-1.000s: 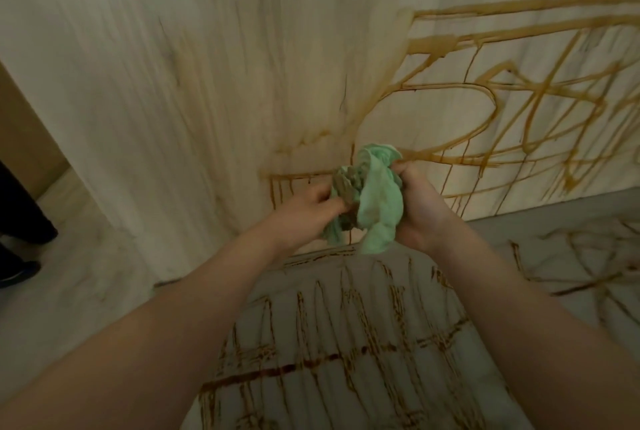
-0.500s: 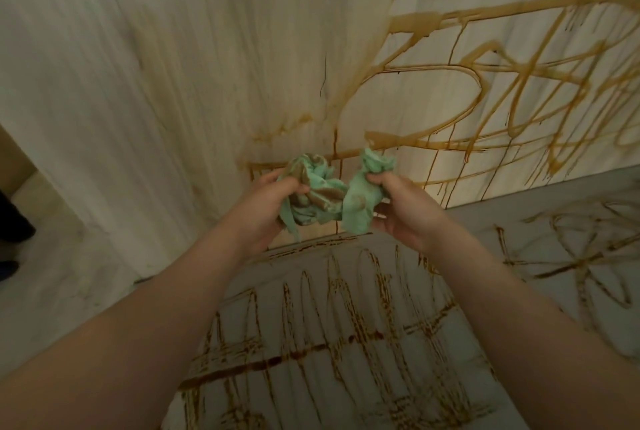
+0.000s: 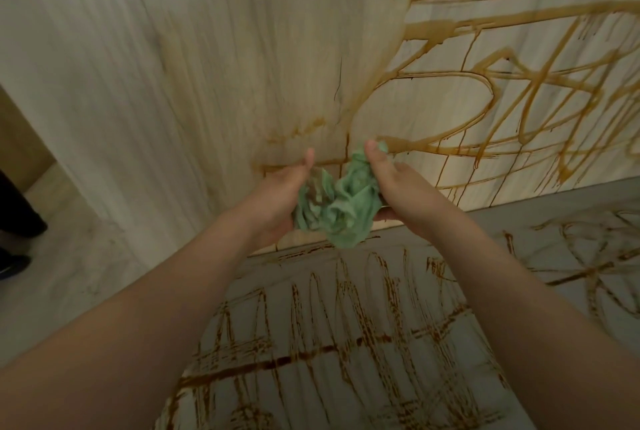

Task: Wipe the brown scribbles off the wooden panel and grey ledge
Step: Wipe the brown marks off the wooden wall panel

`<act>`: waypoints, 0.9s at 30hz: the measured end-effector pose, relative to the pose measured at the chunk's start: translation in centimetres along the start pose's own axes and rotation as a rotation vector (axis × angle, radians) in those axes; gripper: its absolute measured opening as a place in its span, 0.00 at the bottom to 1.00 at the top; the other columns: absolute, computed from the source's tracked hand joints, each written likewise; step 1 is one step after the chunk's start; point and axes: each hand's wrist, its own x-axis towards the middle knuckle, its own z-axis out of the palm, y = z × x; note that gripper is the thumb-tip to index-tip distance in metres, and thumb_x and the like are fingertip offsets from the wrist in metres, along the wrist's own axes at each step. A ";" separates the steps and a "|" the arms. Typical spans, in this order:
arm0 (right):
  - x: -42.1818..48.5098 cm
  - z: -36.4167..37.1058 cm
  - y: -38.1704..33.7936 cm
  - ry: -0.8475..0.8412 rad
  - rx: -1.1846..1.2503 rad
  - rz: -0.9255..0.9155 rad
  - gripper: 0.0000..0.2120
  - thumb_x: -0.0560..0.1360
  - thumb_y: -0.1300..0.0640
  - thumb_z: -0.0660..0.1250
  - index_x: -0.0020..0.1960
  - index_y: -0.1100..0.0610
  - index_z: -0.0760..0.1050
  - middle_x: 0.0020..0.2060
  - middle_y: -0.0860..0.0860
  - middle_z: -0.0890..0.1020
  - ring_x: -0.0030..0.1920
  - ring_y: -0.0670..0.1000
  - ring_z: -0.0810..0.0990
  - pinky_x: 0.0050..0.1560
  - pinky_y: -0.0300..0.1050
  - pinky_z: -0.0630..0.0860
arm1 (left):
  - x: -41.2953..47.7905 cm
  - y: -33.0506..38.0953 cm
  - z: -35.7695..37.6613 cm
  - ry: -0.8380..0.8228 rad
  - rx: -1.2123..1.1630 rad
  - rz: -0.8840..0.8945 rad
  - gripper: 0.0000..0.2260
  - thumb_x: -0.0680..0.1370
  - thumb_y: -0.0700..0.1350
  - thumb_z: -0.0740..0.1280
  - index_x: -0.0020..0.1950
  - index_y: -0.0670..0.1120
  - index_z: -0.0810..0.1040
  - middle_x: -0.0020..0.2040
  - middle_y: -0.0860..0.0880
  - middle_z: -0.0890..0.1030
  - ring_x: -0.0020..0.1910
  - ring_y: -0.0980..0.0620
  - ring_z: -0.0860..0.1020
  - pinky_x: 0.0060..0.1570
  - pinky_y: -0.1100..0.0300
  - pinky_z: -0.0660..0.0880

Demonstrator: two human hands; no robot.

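A crumpled green cloth (image 3: 336, 208) with brown stains sits bunched between my two hands, in front of the lower part of the wooden panel (image 3: 225, 49). My left hand (image 3: 277, 194) cups its left side with the thumb pointing up. My right hand (image 3: 398, 187) holds its right side, fingers curled under it and mostly hidden. Brown scribbles (image 3: 502, 90) with drips cover the panel's right half; its left half shows only pale smears. The grey ledge (image 3: 485, 222) below carries dark brown scribbles (image 3: 346, 325).
Pale floor (image 3: 69, 274) lies to the left of the ledge. A person's dark trouser leg (image 3: 17, 215) and a dark shoe (image 3: 10, 263) stand at the far left edge. The panel's left end stops near a tan wall (image 3: 17, 139).
The hands had pulled the cloth apart between pinching fingers. Now they have turned palms inward and gathered it into one bunch. The view has shifted slightly.
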 end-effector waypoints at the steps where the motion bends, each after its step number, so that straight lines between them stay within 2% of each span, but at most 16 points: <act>1: 0.0 0.4 -0.4 -0.064 -0.015 -0.013 0.33 0.77 0.27 0.60 0.61 0.55 0.81 0.50 0.51 0.88 0.52 0.50 0.88 0.54 0.52 0.84 | -0.2 -0.2 0.3 -0.082 0.051 0.010 0.38 0.75 0.69 0.68 0.76 0.46 0.69 0.66 0.45 0.82 0.63 0.47 0.83 0.64 0.44 0.79; 2: 0.0 0.7 -0.6 -0.115 0.008 -0.028 0.29 0.78 0.32 0.64 0.63 0.57 0.80 0.52 0.53 0.88 0.53 0.52 0.87 0.57 0.55 0.84 | -0.2 -0.6 0.5 -0.127 0.086 0.016 0.41 0.71 0.68 0.74 0.76 0.47 0.68 0.68 0.45 0.81 0.64 0.46 0.82 0.65 0.42 0.78; 4: -0.1 0.7 -0.8 -0.180 0.157 -0.032 0.24 0.80 0.44 0.69 0.66 0.61 0.77 0.56 0.56 0.87 0.58 0.56 0.86 0.62 0.57 0.81 | 0.0 -1.5 0.6 -0.164 0.064 0.028 0.41 0.70 0.55 0.83 0.77 0.48 0.67 0.69 0.44 0.80 0.66 0.43 0.81 0.67 0.39 0.76; 6: -0.2 0.1 -0.6 -0.197 0.307 -0.012 0.22 0.81 0.49 0.69 0.67 0.64 0.77 0.58 0.58 0.86 0.60 0.57 0.85 0.61 0.55 0.82 | -0.1 -1.7 0.3 -0.161 -0.038 0.049 0.31 0.75 0.40 0.78 0.75 0.43 0.69 0.67 0.42 0.81 0.65 0.41 0.81 0.65 0.42 0.78; 7: -0.2 -0.3 -0.4 -0.181 0.336 -0.004 0.21 0.82 0.50 0.68 0.67 0.65 0.77 0.58 0.58 0.86 0.60 0.57 0.85 0.60 0.54 0.82 | -0.4 -1.4 0.0 -0.153 -0.088 0.060 0.25 0.78 0.36 0.73 0.74 0.41 0.72 0.66 0.41 0.82 0.64 0.42 0.81 0.63 0.46 0.79; 9: -0.2 -0.8 0.3 -0.138 0.348 0.018 0.22 0.83 0.48 0.66 0.66 0.64 0.78 0.58 0.58 0.86 0.59 0.58 0.85 0.60 0.54 0.82 | -0.8 -1.0 -0.7 -0.149 -0.160 0.079 0.19 0.81 0.35 0.69 0.72 0.39 0.74 0.66 0.40 0.82 0.65 0.42 0.81 0.63 0.50 0.80; 12: 0.0 -1.2 1.5 -0.085 0.443 0.067 0.22 0.84 0.44 0.64 0.66 0.60 0.80 0.60 0.57 0.85 0.60 0.57 0.85 0.61 0.55 0.80 | -1.1 -0.6 -1.6 -0.131 -0.244 0.082 0.17 0.82 0.40 0.66 0.71 0.39 0.76 0.66 0.40 0.81 0.65 0.42 0.81 0.61 0.48 0.81; 15: 0.4 -0.7 2.5 0.024 0.539 0.111 0.21 0.83 0.42 0.63 0.65 0.56 0.81 0.62 0.56 0.84 0.58 0.54 0.85 0.56 0.52 0.81 | -1.5 -0.1 -1.6 -0.086 -0.358 0.052 0.12 0.83 0.39 0.62 0.64 0.40 0.80 0.58 0.41 0.84 0.53 0.46 0.85 0.46 0.53 0.84; 17: 0.6 0.3 3.3 0.058 0.556 0.138 0.22 0.82 0.40 0.63 0.63 0.56 0.81 0.63 0.59 0.83 0.59 0.56 0.82 0.58 0.54 0.81 | -1.6 0.5 -1.1 -0.103 -0.452 0.053 0.12 0.81 0.36 0.60 0.59 0.39 0.80 0.52 0.41 0.84 0.47 0.48 0.84 0.44 0.54 0.85; 18: 0.7 1.0 3.7 0.036 0.577 0.156 0.23 0.82 0.38 0.62 0.62 0.55 0.81 0.62 0.59 0.83 0.59 0.58 0.82 0.59 0.57 0.80 | -1.6 0.9 -0.9 -0.106 -0.493 0.051 0.12 0.80 0.35 0.59 0.58 0.38 0.80 0.51 0.41 0.84 0.46 0.48 0.84 0.45 0.55 0.85; 20: 0.5 2.7 4.2 -0.110 0.681 0.187 0.27 0.82 0.34 0.58 0.63 0.53 0.81 0.57 0.56 0.84 0.57 0.58 0.83 0.61 0.62 0.79 | -1.6 1.5 -0.3 -0.107 -0.535 0.028 0.13 0.83 0.36 0.56 0.60 0.37 0.79 0.49 0.41 0.85 0.44 0.48 0.85 0.46 0.55 0.84; 22: 0.3 4.4 4.7 -0.306 0.839 0.180 0.31 0.82 0.31 0.57 0.71 0.53 0.77 0.62 0.56 0.80 0.61 0.60 0.79 0.70 0.66 0.71 | -1.3 1.9 -0.1 -0.124 -0.514 -0.019 0.13 0.84 0.36 0.56 0.62 0.36 0.78 0.49 0.41 0.84 0.44 0.48 0.85 0.46 0.55 0.84; 23: 0.2 5.1 4.8 -0.385 0.906 0.176 0.33 0.82 0.31 0.56 0.76 0.52 0.73 0.68 0.58 0.76 0.66 0.63 0.74 0.75 0.68 0.65 | -1.2 2.1 -0.3 -0.120 -0.434 -0.044 0.13 0.84 0.36 0.57 0.62 0.36 0.79 0.48 0.41 0.84 0.43 0.48 0.84 0.43 0.55 0.85; 24: 0.1 5.6 4.9 -0.441 0.960 0.172 0.34 0.82 0.31 0.54 0.78 0.52 0.70 0.72 0.60 0.73 0.69 0.66 0.71 0.76 0.69 0.61 | -1.1 2.2 -0.4 -0.088 -0.250 -0.055 0.12 0.84 0.37 0.59 0.62 0.37 0.80 0.47 0.42 0.84 0.41 0.49 0.84 0.39 0.56 0.84; 25: -0.1 6.2 4.8 -0.468 0.996 0.175 0.34 0.83 0.31 0.52 0.78 0.51 0.70 0.74 0.61 0.72 0.69 0.69 0.72 0.75 0.70 0.63 | -0.8 2.3 -0.9 -0.016 0.053 -0.047 0.11 0.84 0.40 0.61 0.60 0.39 0.81 0.46 0.44 0.84 0.40 0.49 0.83 0.37 0.56 0.82; 27: -0.4 7.0 4.3 -0.444 1.007 0.199 0.34 0.83 0.32 0.50 0.76 0.54 0.73 0.71 0.64 0.76 0.62 0.69 0.79 0.64 0.62 0.78 | -0.3 2.3 -2.0 0.202 0.777 -0.010 0.10 0.84 0.48 0.63 0.57 0.45 0.80 0.47 0.47 0.83 0.41 0.52 0.80 0.36 0.58 0.75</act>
